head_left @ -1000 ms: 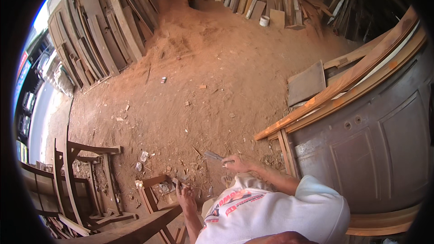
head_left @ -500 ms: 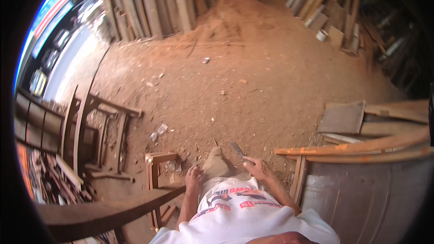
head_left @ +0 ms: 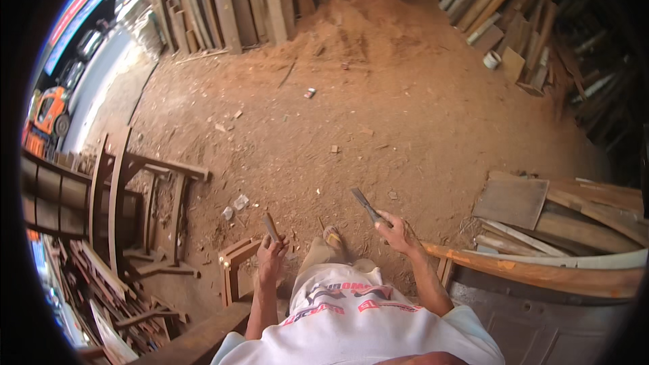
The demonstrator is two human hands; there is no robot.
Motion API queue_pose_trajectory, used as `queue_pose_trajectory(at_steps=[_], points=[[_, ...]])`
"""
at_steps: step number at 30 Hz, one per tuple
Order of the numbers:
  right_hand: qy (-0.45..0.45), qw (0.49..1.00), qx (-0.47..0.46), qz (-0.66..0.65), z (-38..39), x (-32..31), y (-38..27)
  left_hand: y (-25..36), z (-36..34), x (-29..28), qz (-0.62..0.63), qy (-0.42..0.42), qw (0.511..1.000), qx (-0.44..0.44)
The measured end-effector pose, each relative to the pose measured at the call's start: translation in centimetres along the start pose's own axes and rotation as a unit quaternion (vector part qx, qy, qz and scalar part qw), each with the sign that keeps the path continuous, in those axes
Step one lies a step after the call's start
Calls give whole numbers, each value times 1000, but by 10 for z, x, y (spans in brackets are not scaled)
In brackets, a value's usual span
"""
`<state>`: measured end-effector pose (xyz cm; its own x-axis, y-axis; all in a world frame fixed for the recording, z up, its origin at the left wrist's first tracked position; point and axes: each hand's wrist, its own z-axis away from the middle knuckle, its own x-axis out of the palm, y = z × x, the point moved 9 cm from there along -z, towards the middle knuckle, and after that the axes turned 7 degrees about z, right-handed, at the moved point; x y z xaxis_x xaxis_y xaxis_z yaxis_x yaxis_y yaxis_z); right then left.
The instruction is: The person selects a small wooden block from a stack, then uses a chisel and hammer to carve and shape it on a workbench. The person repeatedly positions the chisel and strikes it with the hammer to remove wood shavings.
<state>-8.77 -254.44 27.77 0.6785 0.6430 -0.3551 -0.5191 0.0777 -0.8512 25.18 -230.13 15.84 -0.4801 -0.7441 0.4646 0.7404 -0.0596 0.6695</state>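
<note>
My left hand (head_left: 272, 257) is closed around a short, narrow brown piece (head_left: 270, 228) that looks like wood and sticks up past the fingers. In my right hand (head_left: 396, 231) is a chisel (head_left: 366, 204), its flat grey blade angled forward and to the left. The fingers wrap its rear end, so most of the handle is hidden. Both hands are held apart in front of my body, over the dirt floor. Nearest to my left hand stands a brown wooden frame corner (head_left: 233, 260); the two do not touch.
Wooden frames (head_left: 116, 203) and a heap of offcuts (head_left: 101, 274) lie to the left. Planks lean at the back (head_left: 236, 7). On the right are stacked boards (head_left: 574, 226) and a panelled door (head_left: 527, 324). Scraps litter the dirt floor (head_left: 304, 135).
Both hands have risen and moved forward, away from my body. The brown piece in my left hand now shows clearly. The view has shifted, and one shoe has come into sight.
</note>
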Motion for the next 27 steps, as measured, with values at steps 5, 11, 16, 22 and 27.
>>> queue_pose_trajectory(at_steps=[5,11,16,22,27], points=[[129,987,68,-67,-1,-34,67,16,-67,62,-12,-38,999,-25],[222,967,96,-82,14,-95,88,-6,-144,247,-89,-174,977,-86],[186,968,140,-88,-17,-163,98,-27,-169,394,-188,-208,959,-47],[241,958,93,-128,-41,-281,139,-137,-177,520,-199,-244,943,-104],[249,952,102,-145,-58,-368,163,-158,-133,555,-277,-295,910,-93]])
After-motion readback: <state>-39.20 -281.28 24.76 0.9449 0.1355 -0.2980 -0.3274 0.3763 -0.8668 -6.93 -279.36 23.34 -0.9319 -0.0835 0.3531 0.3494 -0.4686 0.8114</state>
